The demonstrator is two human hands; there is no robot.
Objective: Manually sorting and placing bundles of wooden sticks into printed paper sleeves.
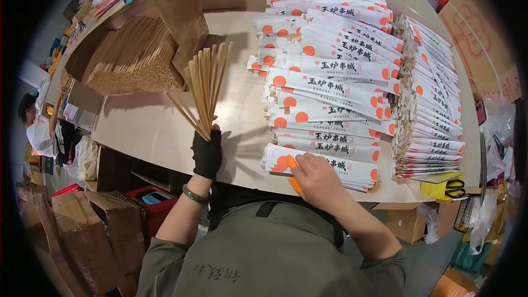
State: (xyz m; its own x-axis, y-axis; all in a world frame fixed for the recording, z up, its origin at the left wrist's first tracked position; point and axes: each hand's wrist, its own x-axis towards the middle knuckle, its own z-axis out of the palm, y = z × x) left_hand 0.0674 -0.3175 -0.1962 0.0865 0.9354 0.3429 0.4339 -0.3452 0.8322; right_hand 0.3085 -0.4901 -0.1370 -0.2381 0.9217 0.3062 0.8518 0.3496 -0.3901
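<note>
My left hand (207, 153), in a black fingerless glove, is closed round the lower ends of several wooden chopsticks (204, 91). They fan upward, and a couple lean off to the left. My right hand (314, 179) wears orange finger covers on thumb and index finger. Its index finger touches the top of the nearest stack of white paper chopstick sleeves (352, 171), while the thumb is apart from it near the table edge. The other fingers are bent and partly hidden. Beyond lie overlapping rows of filled sleeves (330, 85) with orange dots and black lettering.
A large pile of loose chopsticks (135, 58) sits at the left beside an upright cardboard flap (179, 16). More packed sleeves (432, 96) are heaped at the right. Black-handled scissors (454, 189) lie at the near right edge. Another person (41, 132) is at far left.
</note>
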